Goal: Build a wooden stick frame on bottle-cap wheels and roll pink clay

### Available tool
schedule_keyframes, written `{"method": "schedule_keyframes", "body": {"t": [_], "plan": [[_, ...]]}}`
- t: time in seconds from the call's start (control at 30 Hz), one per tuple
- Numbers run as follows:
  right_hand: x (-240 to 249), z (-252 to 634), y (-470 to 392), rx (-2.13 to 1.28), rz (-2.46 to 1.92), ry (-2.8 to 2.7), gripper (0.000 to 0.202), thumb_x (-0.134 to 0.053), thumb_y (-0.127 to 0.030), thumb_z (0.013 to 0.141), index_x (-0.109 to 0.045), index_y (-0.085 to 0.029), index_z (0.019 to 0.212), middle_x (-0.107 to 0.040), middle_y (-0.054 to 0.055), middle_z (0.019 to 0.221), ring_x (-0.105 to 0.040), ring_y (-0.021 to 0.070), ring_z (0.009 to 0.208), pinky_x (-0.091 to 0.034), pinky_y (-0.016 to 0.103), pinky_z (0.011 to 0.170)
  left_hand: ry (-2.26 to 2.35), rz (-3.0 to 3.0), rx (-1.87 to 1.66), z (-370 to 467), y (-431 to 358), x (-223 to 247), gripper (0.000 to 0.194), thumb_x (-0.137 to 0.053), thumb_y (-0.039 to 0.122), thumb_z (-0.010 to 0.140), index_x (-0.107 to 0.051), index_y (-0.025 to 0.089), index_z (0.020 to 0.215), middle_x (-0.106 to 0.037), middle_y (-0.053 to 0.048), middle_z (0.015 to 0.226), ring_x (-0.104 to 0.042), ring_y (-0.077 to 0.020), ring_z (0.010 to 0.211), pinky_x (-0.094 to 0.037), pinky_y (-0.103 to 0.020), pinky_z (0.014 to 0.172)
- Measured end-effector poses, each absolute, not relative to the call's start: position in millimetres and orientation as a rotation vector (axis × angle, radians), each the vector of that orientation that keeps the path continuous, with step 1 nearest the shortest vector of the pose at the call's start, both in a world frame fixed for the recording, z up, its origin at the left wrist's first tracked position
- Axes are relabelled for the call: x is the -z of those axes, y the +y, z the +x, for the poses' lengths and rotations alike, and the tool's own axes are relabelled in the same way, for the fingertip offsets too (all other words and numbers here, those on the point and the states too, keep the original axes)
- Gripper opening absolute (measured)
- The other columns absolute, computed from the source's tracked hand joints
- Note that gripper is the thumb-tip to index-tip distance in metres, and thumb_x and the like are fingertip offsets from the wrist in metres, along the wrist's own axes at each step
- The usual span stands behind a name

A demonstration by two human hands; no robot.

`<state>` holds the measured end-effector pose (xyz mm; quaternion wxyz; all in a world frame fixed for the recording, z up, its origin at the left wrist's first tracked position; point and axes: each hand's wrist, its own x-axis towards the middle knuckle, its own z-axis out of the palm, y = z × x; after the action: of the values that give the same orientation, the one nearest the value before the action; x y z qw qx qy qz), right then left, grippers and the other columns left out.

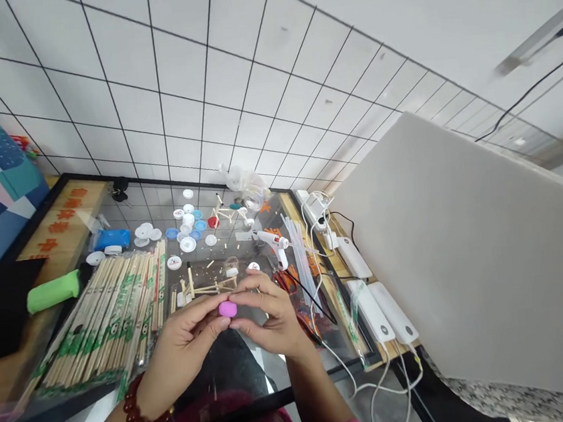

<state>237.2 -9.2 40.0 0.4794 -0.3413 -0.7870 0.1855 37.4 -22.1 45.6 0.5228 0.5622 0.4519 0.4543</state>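
Between the fingertips of both hands is a small pink-purple lump (228, 309), perhaps modelling clay; its exact kind I cannot make out. My left hand (187, 338), with a brown bead bracelet (142, 413) at the wrist, pinches it from the left. From the right, my right hand (269, 313) holds it between thumb and fingers. Just beyond the hands lies a frame of joined wooden sticks (212, 289), partly hidden by them. A white hot glue gun (276, 245) rests farther back to the right.
Packs of wrapped chopsticks (106, 317) cover the left of the glass table. Bottle caps (188, 244) lie scattered at the back. Clear glue sticks (300, 256), orange-handled scissors (285, 282) and white power strips (372, 312) with trailing cables are on the right. A green roll (53, 292) lies far left.
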Motion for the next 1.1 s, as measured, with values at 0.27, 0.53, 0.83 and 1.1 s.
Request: {"method": "schedule_keyframes", "body": {"t": [0.27, 0.53, 0.83, 1.1], "plan": [[-26.9, 241.1, -27.7, -0.397, -0.868, -1.864, 0.019, -0.077, -0.026, 0.091, -0.073, -0.027, 0.11, -0.075, 0.002, 0.101, -0.074, 0.0164, 0.093, -0.048, 0.049, 0.115, 0.991, 0.845, -1.013, 49.9, -45.9, -28.8, 0.038, -0.088, 0.044, 0.076, -0.084, 0.03, 0.111, -0.083, -0.006, 0.098, -0.076, -0.0186, 0.083, -0.062, -0.028, 0.085], [-34.3, 250.2, -41.0, -0.498, -0.974, -1.833, 0.038, -0.075, -0.047, 0.092, -0.069, -0.024, 0.121, -0.072, 0.009, 0.111, -0.07, 0.0225, 0.103, -0.058, 0.04, 0.091, 0.918, 0.362, -0.98, 79.1, -50.6, -15.8, 0.043, -0.101, 0.045, 0.052, -0.085, 0.019, 0.082, -0.079, -0.005, 0.074, -0.067, -0.0124, 0.066, -0.057, -0.024, 0.068], [-23.9, 254.3, -57.9, -0.38, -1.037, -2.022, 0.019, -0.074, -0.026, 0.095, -0.073, -0.026, 0.114, -0.076, 0.002, 0.095, -0.071, 0.0167, 0.087, -0.057, 0.039, 0.093, 0.969, 0.542, -1.055, 82.5, -61.7, 2.8, 0.034, -0.098, 0.044, 0.06, -0.083, 0.017, 0.075, -0.077, -0.004, 0.071, -0.064, -0.0127, 0.068, -0.054, -0.023, 0.069], [-31.2, 234.0, -85.2, -0.327, -0.98, -2.226, 0.025, -0.067, -0.036, 0.1, -0.071, -0.026, 0.122, -0.079, 0.006, 0.113, -0.069, 0.0237, 0.112, -0.051, 0.049, 0.107, 0.627, -0.054, -0.793, 83.9, -60.4, -16.1, 0.036, -0.064, 0.046, 0.099, -0.077, 0.013, 0.093, -0.077, -0.009, 0.089, -0.073, -0.0139, 0.077, -0.059, -0.02, 0.064]]}}
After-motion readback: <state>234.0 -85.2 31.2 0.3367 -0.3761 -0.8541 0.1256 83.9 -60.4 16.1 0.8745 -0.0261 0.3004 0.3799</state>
